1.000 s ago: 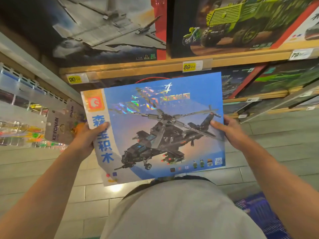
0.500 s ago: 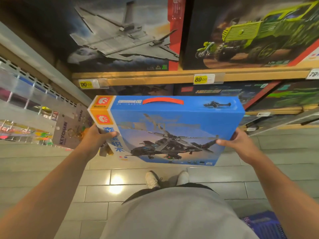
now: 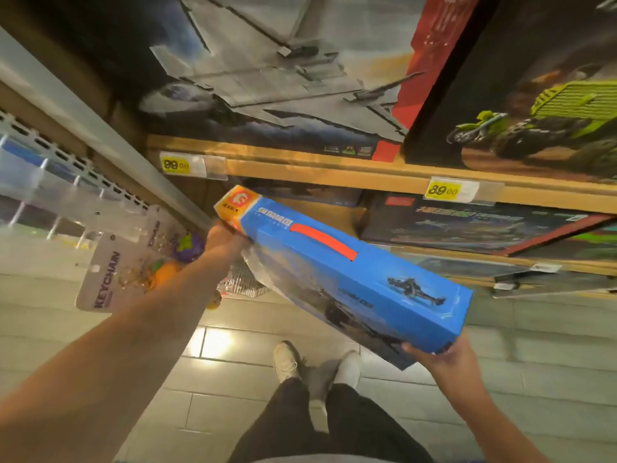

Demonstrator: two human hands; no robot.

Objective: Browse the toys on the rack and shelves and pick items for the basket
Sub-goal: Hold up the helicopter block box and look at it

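1. Helicopter box (image 3: pixel 347 279), a flat blue building-set carton with a red carry handle (image 3: pixel 323 241) on its narrow top edge, is held in the air between both hands, in front of the shelves and above the floor. It is tilted, with its orange-logo corner high at the far left and its other end low at the near right.
2. Left hand (image 3: pixel 224 240) has its grip closed round the upper left corner, fingers wrapped under the box edge, where loose clear wrapping shows.
3. Right hand (image 3: pixel 444 357) has its grip closed on the lower right end, fingers curled up over the box's bottom corner and the palm underneath.
4. Far behind the box runs a wooden shelf (image 3: pixel 334 173) carrying two yellow price tags, one at the left (image 3: pixel 175 165) and one at the right (image 3: pixel 440 189), both reading 89.
5. On that shelf stand a jet fighter box (image 3: pixel 283 78) at the left and a green truck box (image 3: pixel 534 105) at the right; darker boxes lie on the lower shelves beneath.
6. At the left, a rack holds a hanging keychain card (image 3: pixel 107 279) with small colourful charms beside it.
7. Below is a grey tiled floor (image 3: pixel 66 329), with the person's two pale shoes (image 3: pixel 287 360) and dark trousers near the bottom of the view.
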